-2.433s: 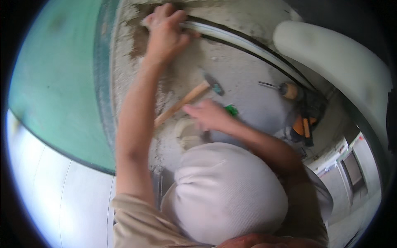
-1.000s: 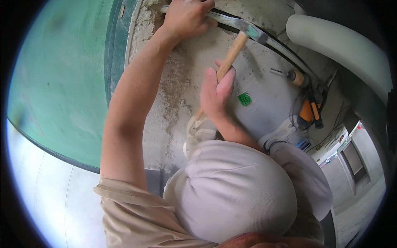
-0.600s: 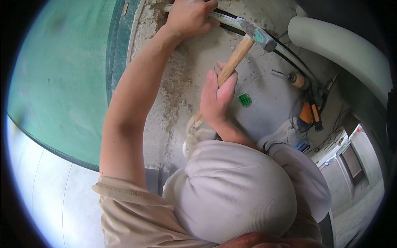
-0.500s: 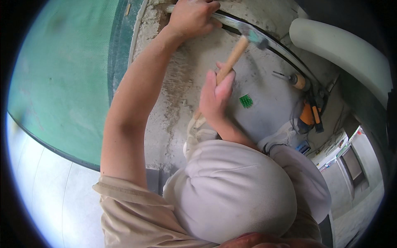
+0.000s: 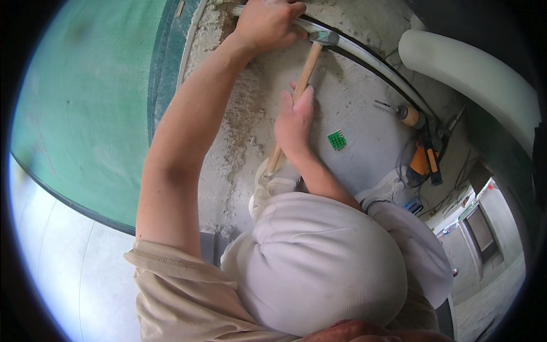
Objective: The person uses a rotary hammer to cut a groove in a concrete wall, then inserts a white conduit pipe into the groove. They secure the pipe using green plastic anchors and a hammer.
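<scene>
Wooden-handled hammer (image 5: 307,65) in hand, clamping the right grip (image 5: 294,121) around its shaft and holding its metal head (image 5: 325,37) over the dark-edged pale strip (image 5: 367,56), just beside the left grip (image 5: 268,25). Reaching over the strip near its end with that left grip, hiding the fingertips and leaving their closure impossible to tell. Probably risking bruised left fingers, by striking off-centre, glancing off the narrow strip or letting the shaft twist.

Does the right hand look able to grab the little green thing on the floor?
Probably not: the right hand is wrapped round the hammer, though nothing seems to block its way to the green thing.
</scene>
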The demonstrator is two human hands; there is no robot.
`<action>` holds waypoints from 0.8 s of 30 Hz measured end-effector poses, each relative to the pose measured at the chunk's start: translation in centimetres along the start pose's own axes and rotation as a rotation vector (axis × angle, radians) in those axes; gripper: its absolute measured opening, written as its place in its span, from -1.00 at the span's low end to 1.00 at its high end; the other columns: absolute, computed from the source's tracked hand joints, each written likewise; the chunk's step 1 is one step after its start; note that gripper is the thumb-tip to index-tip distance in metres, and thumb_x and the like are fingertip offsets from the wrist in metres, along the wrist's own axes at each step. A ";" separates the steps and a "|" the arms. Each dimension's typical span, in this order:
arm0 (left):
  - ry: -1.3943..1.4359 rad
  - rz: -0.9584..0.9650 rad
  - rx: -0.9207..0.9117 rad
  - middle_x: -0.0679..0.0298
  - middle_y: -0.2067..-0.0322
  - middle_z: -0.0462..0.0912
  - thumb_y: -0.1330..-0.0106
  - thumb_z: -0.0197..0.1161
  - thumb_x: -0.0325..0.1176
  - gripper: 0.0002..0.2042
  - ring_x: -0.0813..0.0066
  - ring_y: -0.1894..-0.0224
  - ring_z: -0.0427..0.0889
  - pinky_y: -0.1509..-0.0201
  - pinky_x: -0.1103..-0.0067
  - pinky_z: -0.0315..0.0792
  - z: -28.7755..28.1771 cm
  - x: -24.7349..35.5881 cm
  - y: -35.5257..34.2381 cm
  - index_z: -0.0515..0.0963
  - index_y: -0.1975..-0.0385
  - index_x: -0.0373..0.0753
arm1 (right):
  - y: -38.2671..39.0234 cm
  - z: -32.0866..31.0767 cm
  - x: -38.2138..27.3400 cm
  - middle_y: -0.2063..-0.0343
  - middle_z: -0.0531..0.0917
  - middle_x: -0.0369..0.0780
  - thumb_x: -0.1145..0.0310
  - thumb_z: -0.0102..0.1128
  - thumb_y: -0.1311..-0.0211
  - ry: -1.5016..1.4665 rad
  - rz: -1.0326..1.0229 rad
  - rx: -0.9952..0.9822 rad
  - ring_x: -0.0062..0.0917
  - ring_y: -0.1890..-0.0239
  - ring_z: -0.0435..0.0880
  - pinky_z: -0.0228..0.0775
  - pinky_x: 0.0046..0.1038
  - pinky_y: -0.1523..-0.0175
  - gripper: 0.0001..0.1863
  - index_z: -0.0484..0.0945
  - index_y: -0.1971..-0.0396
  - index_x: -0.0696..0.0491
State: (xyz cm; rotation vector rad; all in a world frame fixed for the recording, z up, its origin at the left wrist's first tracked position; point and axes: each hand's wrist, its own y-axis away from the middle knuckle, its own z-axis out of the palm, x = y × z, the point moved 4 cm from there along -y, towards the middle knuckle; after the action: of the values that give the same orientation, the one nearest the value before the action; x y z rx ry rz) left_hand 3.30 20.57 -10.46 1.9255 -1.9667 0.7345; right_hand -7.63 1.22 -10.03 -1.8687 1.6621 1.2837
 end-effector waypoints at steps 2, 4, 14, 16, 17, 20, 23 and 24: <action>0.032 -0.004 0.018 0.14 0.21 0.60 0.11 0.42 -0.21 -0.67 0.07 0.02 0.60 0.02 0.17 0.51 -0.1 -0.1 0.2 0.61 0.34 -0.22 | 0.2 -0.3 -1.1 -0.01 0.54 0.03 0.44 0.10 -0.47 -0.073 0.072 0.003 -0.20 -0.02 0.56 0.38 -0.22 -0.22 -0.64 0.39 -0.17 0.25; 0.032 0.022 0.011 0.13 0.20 0.60 0.12 0.40 -0.23 -0.67 0.06 0.01 0.60 0.02 0.16 0.51 0.0 0.1 -0.1 0.61 0.34 -0.23 | 1.0 -1.5 -2.8 -0.02 0.55 0.05 0.43 0.09 -0.48 -0.180 0.149 0.067 -0.15 -0.05 0.57 0.38 -0.19 -0.23 -0.65 0.41 -0.16 0.26; 0.017 -0.043 -0.017 0.12 0.18 0.60 0.14 0.33 -0.29 -0.69 0.04 -0.02 0.60 0.01 0.14 0.51 -0.1 0.1 0.1 0.62 0.34 -0.24 | 0.4 -0.8 -1.9 -0.04 0.57 0.12 0.45 0.10 -0.49 -0.126 0.088 -0.006 -0.05 -0.06 0.62 0.44 -0.15 -0.17 -0.64 0.37 -0.17 0.26; -0.014 -0.057 -0.039 0.12 0.17 0.61 0.14 0.33 -0.29 -0.70 0.04 -0.03 0.60 0.01 0.14 0.51 -0.1 0.1 0.0 0.62 0.35 -0.23 | 1.3 -1.9 -3.0 -0.01 0.58 0.11 0.44 0.10 -0.49 -0.184 -0.011 0.103 -0.05 -0.06 0.61 0.43 -0.15 -0.18 -0.64 0.37 -0.17 0.27; -0.027 -0.066 -0.050 0.12 0.17 0.61 0.14 0.33 -0.29 -0.70 0.04 -0.03 0.60 0.01 0.14 0.51 -0.1 0.3 -0.1 0.62 0.35 -0.23 | 1.3 -2.0 -3.1 0.01 0.59 0.10 0.44 0.11 -0.49 -0.219 -0.027 0.125 -0.06 -0.05 0.62 0.44 -0.16 -0.17 -0.65 0.38 -0.16 0.26; -0.008 -0.038 -0.007 0.12 0.18 0.60 0.14 0.34 -0.28 -0.70 0.04 -0.03 0.60 0.01 0.15 0.51 0.1 0.2 -0.1 0.61 0.36 -0.23 | 1.0 -1.0 -1.5 0.07 0.62 0.07 0.43 0.12 -0.48 -0.217 0.020 0.112 -0.13 -0.02 0.63 0.44 -0.18 -0.15 -0.66 0.39 -0.14 0.26; -0.013 -0.047 -0.026 0.12 0.18 0.60 0.13 0.34 -0.27 -0.70 0.05 -0.03 0.60 0.00 0.15 0.50 -0.1 0.2 -0.2 0.61 0.35 -0.24 | -0.8 0.4 1.3 0.08 0.62 0.04 0.43 0.14 -0.48 -0.128 0.242 -0.013 -0.19 0.00 0.64 0.45 -0.20 -0.13 -0.67 0.39 -0.12 0.25; -0.007 -0.043 -0.022 0.12 0.18 0.60 0.13 0.34 -0.27 -0.70 0.05 -0.03 0.60 0.00 0.15 0.50 0.0 0.0 -0.1 0.61 0.36 -0.24 | -0.5 0.3 1.0 0.08 0.62 0.03 0.43 0.14 -0.48 -0.185 0.302 -0.035 -0.20 0.00 0.64 0.45 -0.20 -0.13 -0.68 0.40 -0.11 0.25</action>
State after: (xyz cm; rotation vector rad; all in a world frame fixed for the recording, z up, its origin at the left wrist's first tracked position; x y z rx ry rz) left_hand 3.42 20.58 -10.41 1.9539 -1.9223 0.6934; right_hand -7.34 0.96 -11.09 -1.5026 1.8802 1.5584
